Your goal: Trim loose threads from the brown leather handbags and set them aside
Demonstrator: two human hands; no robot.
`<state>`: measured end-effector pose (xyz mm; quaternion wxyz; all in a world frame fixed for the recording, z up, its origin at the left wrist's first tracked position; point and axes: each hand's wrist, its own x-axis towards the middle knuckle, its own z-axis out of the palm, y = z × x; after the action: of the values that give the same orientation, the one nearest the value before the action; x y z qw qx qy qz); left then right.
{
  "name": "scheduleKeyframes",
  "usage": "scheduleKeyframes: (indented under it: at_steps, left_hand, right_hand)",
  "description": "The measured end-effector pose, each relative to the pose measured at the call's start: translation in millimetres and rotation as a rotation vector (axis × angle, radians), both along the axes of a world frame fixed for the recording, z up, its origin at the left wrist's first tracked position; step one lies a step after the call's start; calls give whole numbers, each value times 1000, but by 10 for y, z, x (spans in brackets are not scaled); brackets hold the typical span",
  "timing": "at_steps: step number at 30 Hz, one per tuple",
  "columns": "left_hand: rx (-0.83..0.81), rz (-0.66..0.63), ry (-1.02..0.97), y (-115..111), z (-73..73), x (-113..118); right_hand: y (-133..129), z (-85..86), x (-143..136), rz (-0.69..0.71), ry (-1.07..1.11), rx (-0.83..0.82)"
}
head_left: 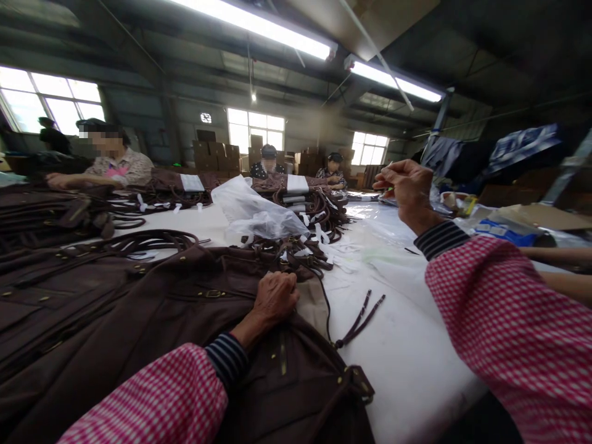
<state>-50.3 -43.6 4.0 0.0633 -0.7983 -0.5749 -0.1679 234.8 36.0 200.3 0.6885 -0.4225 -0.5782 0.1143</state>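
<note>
A dark brown handbag (152, 320) with brass-coloured zips and a small buckle lies across the near side of the table. My left hand (276, 297) is closed on its upper edge, beside the beige lining (313, 305); the fingertips are hidden. Raised above the table at the right, my right hand (411, 188) has thumb and fingers pinched together. Something thin and pale may be between them, too small to name. A knotted brown cord (354, 333) from the bag trails over the white tabletop (393, 351).
More brown bags (55, 213) lie to the left. Behind are stacked bags with straps (324, 209) and a clear plastic sheet (259, 206). Several people sit across the table, including one person (115, 163) at left. Another person's forearm (559, 283) reaches in at right, near plastic packaging (504, 228).
</note>
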Motion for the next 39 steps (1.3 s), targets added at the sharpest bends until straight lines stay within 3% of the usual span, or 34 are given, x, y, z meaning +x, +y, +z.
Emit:
scheduleKeyframes:
  at_steps: [6, 10, 14, 17, 20, 31, 35, 39]
  left_hand:
    - [-4, 3, -25, -11, 11, 7]
    - [-15, 28, -60, -11, 9, -3]
    - [-24, 57, -95, -20, 5, -15]
    - [-29, 76, -107, -33, -2, -15]
    - [-37, 79, -121, -40, -18, -8]
    - [-60, 60, -109, -55, -91, 6]
    - [-68, 38, -123, -52, -110, 7]
    - [-64, 29, -125, -51, -111, 14]
  right_hand:
    - [-51, 120, -20, -61, 21, 61]
    - [-39, 38, -24, -41, -138, -29]
    - [47, -370, -174, 125, -515, -270]
    - [142, -799, -397, 89, -877, -392]
    - [282, -1136, -629, 38, -963, -397]
    - [911, -1676, -1082, -114, -1053, -482]
    - [985, -1712, -1136, -165, -1007, -489]
    - [1013, -1472, -1146, -202, -918, -455]
